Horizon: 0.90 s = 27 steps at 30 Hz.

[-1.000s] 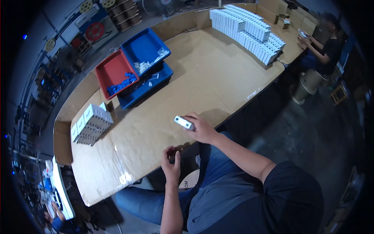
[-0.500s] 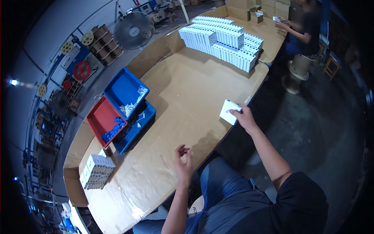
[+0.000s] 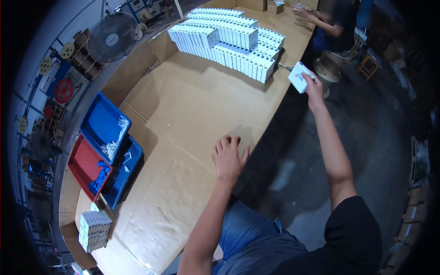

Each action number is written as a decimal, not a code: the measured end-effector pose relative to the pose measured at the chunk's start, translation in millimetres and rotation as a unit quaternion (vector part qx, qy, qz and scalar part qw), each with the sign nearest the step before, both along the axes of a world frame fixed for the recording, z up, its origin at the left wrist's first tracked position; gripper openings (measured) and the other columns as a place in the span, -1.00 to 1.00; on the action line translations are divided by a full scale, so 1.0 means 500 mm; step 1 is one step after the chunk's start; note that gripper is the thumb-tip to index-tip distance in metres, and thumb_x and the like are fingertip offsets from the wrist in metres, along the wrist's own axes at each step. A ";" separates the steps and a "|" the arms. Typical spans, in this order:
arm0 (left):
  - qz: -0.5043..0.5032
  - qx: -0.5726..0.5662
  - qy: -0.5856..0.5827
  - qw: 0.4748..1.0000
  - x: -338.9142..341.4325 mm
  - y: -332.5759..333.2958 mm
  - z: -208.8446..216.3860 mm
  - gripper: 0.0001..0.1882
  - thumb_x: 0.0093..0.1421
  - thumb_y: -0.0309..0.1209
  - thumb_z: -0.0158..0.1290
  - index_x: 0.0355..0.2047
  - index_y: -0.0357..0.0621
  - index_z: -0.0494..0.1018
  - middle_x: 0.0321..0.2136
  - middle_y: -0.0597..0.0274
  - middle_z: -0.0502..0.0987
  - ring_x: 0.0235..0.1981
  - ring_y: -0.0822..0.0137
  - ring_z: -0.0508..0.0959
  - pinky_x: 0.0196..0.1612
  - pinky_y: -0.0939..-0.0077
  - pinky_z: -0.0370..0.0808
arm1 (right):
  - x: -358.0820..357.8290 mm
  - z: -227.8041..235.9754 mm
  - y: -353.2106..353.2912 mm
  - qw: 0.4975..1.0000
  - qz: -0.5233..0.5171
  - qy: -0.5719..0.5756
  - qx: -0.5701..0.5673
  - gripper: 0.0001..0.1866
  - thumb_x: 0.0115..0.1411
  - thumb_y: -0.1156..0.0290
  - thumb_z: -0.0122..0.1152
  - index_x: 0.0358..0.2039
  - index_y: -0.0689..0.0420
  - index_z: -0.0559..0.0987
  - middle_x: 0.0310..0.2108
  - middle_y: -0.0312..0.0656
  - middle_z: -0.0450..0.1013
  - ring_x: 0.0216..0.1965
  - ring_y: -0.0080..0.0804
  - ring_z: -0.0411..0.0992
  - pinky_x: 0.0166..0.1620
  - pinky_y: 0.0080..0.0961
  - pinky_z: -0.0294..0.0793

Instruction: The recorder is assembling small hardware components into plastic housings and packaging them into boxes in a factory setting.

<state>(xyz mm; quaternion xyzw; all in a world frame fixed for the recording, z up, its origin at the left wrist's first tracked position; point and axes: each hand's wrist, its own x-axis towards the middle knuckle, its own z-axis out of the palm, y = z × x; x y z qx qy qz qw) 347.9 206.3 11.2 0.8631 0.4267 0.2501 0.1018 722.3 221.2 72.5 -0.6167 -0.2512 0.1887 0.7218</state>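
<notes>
My right hand [image 3: 313, 89] grips a flat white square box [image 3: 299, 79] by its near edge, thumb on top. The box is held out past the table's right edge, near the end of the stacked rows of similar white boxes [image 3: 229, 43]. My left hand [image 3: 230, 158] is over the cardboard-covered table [image 3: 183, 105] near its front edge, palm down. Its fingers are apart and bent, with nothing in them. Whether its fingertips touch the surface, I cannot tell.
At left sit a blue tray [image 3: 98, 121] with white pieces, a red tray [image 3: 82, 160] with blue pieces, and a lower blue tray [image 3: 121, 178]. A small box stack [image 3: 95, 229] stands nearer. A person [image 3: 337, 23] works at far right. A fan [image 3: 112, 36] stands beyond.
My right hand has carried the white box forward and right, toward the stacked rows. My left hand has moved forward over the table and turned palm down. The view has shifted right.
</notes>
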 end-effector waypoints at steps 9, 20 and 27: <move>0.024 -0.001 0.023 0.999 0.024 -0.005 0.009 -0.58 0.23 -0.08 0.22 -0.03 -0.06 0.52 -0.05 0.05 0.43 0.04 0.02 0.43 0.16 0.08 0.31 | 0.328 -0.011 0.339 0.981 -0.114 0.091 0.125 -0.50 0.13 0.34 0.39 0.01 0.31 0.48 -0.06 -0.04 0.53 -0.06 -0.21 0.58 -0.08 -0.21 0.64; 0.023 -0.031 0.034 0.999 0.014 0.025 0.015 -0.55 0.17 -0.09 0.25 -0.03 -0.06 0.53 -0.04 0.06 0.42 0.05 0.02 0.41 0.14 0.07 0.30 | 0.409 0.140 0.744 0.941 -0.227 -0.204 -0.148 -0.43 0.02 0.15 0.39 -0.13 0.43 0.67 -0.13 0.14 0.64 -0.26 -0.16 0.70 -0.24 -0.26 0.74; 0.011 -0.043 0.037 0.998 0.012 0.035 0.021 -0.53 0.20 -0.05 0.24 0.00 -0.05 0.52 -0.02 0.06 0.42 0.06 0.03 0.41 0.14 0.03 0.32 | 0.440 0.224 0.876 0.928 0.000 -0.215 -0.305 -0.53 0.26 0.08 0.18 0.01 0.17 0.62 -0.12 -0.14 0.68 -0.27 -0.26 0.71 -0.15 -0.21 0.64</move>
